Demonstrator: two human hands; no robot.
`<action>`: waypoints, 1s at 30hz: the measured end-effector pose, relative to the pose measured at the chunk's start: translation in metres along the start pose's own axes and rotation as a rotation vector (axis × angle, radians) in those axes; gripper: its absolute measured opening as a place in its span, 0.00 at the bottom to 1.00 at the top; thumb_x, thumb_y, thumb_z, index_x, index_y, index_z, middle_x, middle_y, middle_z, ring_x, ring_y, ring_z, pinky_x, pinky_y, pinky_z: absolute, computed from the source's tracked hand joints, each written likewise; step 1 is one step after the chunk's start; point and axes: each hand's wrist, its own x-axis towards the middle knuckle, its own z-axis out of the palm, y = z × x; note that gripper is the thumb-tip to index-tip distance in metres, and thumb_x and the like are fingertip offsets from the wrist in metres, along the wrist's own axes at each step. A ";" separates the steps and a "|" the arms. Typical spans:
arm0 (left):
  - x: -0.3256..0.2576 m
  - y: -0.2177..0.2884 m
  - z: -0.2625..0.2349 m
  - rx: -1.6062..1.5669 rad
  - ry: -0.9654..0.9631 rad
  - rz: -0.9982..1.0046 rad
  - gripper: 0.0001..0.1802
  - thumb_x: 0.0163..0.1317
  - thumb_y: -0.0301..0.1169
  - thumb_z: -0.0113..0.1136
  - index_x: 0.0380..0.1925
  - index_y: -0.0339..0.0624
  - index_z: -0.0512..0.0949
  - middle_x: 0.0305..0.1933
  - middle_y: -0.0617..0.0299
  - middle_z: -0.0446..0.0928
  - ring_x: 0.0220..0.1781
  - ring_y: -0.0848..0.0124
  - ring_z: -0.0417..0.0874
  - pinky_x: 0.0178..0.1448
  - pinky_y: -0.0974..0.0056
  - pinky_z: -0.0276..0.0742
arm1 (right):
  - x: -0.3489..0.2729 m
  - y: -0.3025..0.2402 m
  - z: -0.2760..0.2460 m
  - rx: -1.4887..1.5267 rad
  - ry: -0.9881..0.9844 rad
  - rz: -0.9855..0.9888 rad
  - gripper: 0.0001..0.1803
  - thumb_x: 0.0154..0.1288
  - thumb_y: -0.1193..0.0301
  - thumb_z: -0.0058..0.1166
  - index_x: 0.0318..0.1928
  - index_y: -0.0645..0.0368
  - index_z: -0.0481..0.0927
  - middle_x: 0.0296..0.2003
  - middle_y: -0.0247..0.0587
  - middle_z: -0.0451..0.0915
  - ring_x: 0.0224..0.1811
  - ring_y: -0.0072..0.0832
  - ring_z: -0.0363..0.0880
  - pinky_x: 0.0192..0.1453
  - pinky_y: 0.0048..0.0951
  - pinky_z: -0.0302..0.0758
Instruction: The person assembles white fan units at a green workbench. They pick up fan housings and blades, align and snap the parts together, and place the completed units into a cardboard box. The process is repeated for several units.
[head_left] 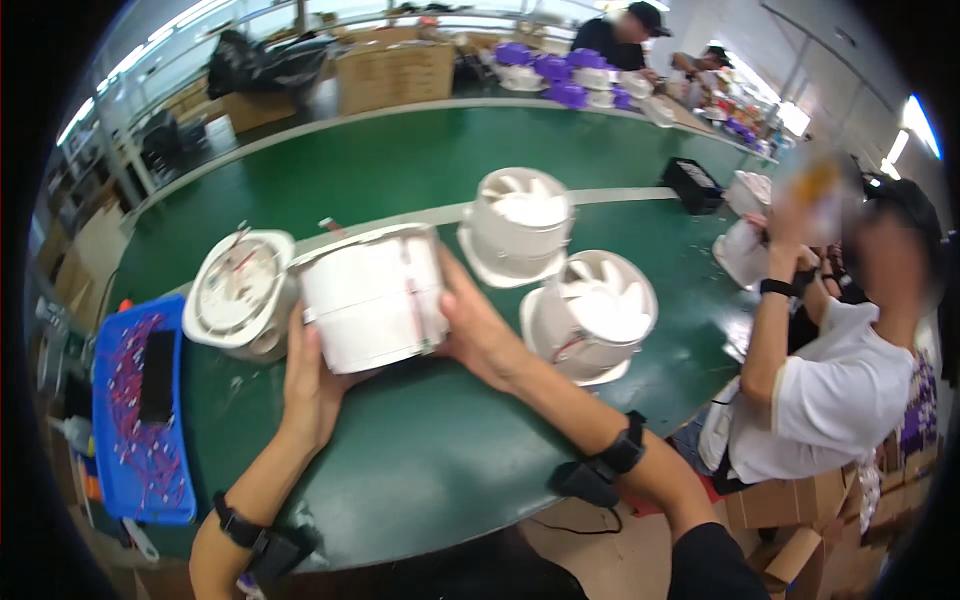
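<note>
Between my two hands is a white plastic fan housing [370, 310], held tilted above the green table with its round side wall toward me. My left hand [315, 380] grips its lower left side and my right hand [472, 325] its right side. A thin red wire runs down the wall near my right fingers. Left of it sits another white housing [240, 285], its open top showing red wires. To the right stand two white fan units with blades facing up, one farther [516, 215] and one nearer [595, 305].
A blue tray [185, 490] with red and purple wires and a black flat piece lies at left. At right a co-worker [830, 400] handles a white part near a black box [692, 185]. Cardboard boxes [395, 80] and purple and white parts [570, 70] stand at the back.
</note>
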 end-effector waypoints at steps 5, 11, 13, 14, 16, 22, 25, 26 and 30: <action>0.000 0.000 -0.002 0.298 -0.068 0.326 0.55 0.55 0.38 0.67 0.72 0.44 0.38 0.71 0.49 0.51 0.72 0.59 0.57 0.70 0.57 0.60 | 0.000 0.003 0.013 -0.295 0.024 -0.135 0.63 0.53 0.62 0.69 0.73 0.60 0.31 0.69 0.52 0.52 0.71 0.37 0.54 0.71 0.36 0.57; -0.007 0.011 0.004 0.326 -0.037 0.221 0.52 0.55 0.38 0.69 0.70 0.41 0.43 0.68 0.51 0.55 0.71 0.61 0.57 0.71 0.58 0.56 | -0.006 0.010 0.030 -0.432 0.060 -0.261 0.66 0.50 0.67 0.71 0.72 0.61 0.28 0.67 0.54 0.55 0.69 0.40 0.58 0.71 0.39 0.58; -0.007 0.011 0.006 0.337 -0.038 0.214 0.52 0.54 0.38 0.69 0.70 0.40 0.43 0.68 0.51 0.56 0.70 0.62 0.58 0.71 0.58 0.57 | -0.008 0.007 0.032 -0.464 0.066 -0.243 0.66 0.50 0.65 0.71 0.72 0.63 0.27 0.67 0.56 0.55 0.69 0.41 0.58 0.71 0.40 0.58; -0.008 0.011 0.006 0.327 -0.044 0.211 0.52 0.54 0.37 0.70 0.70 0.40 0.44 0.67 0.51 0.57 0.70 0.62 0.59 0.71 0.57 0.58 | -0.008 0.008 0.031 -0.466 0.063 -0.238 0.66 0.51 0.65 0.70 0.72 0.63 0.27 0.67 0.56 0.55 0.69 0.41 0.59 0.71 0.40 0.58; -0.007 0.010 0.006 0.338 -0.066 0.220 0.53 0.52 0.38 0.71 0.69 0.40 0.44 0.67 0.51 0.58 0.69 0.62 0.60 0.70 0.57 0.58 | -0.007 0.007 0.029 -0.468 0.060 -0.232 0.66 0.51 0.64 0.70 0.72 0.64 0.27 0.67 0.56 0.55 0.69 0.41 0.59 0.71 0.40 0.58; -0.007 0.006 0.006 0.428 -0.102 0.242 0.55 0.50 0.39 0.73 0.69 0.37 0.45 0.66 0.50 0.59 0.69 0.61 0.60 0.70 0.58 0.58 | -0.007 0.006 0.028 -0.463 0.065 -0.250 0.65 0.52 0.64 0.70 0.72 0.65 0.28 0.67 0.56 0.55 0.69 0.40 0.59 0.70 0.39 0.58; -0.007 0.006 0.008 0.447 -0.072 0.225 0.52 0.53 0.39 0.70 0.69 0.35 0.45 0.66 0.49 0.58 0.70 0.61 0.60 0.71 0.58 0.56 | -0.007 0.003 0.027 -0.450 0.071 -0.249 0.65 0.52 0.65 0.70 0.72 0.65 0.28 0.67 0.56 0.55 0.69 0.40 0.59 0.70 0.39 0.58; -0.007 0.006 0.006 0.436 -0.053 0.217 0.51 0.55 0.40 0.68 0.69 0.35 0.45 0.67 0.49 0.58 0.70 0.60 0.59 0.71 0.58 0.56 | -0.007 0.005 0.029 -0.435 0.069 -0.249 0.65 0.52 0.66 0.70 0.72 0.65 0.28 0.66 0.56 0.55 0.69 0.40 0.59 0.70 0.39 0.58; -0.008 0.011 0.003 0.375 -0.059 0.169 0.49 0.59 0.43 0.63 0.70 0.36 0.44 0.69 0.47 0.56 0.71 0.60 0.58 0.73 0.58 0.53 | -0.001 0.010 0.022 -0.472 0.064 -0.286 0.64 0.52 0.66 0.70 0.72 0.64 0.30 0.66 0.55 0.56 0.68 0.39 0.59 0.70 0.37 0.57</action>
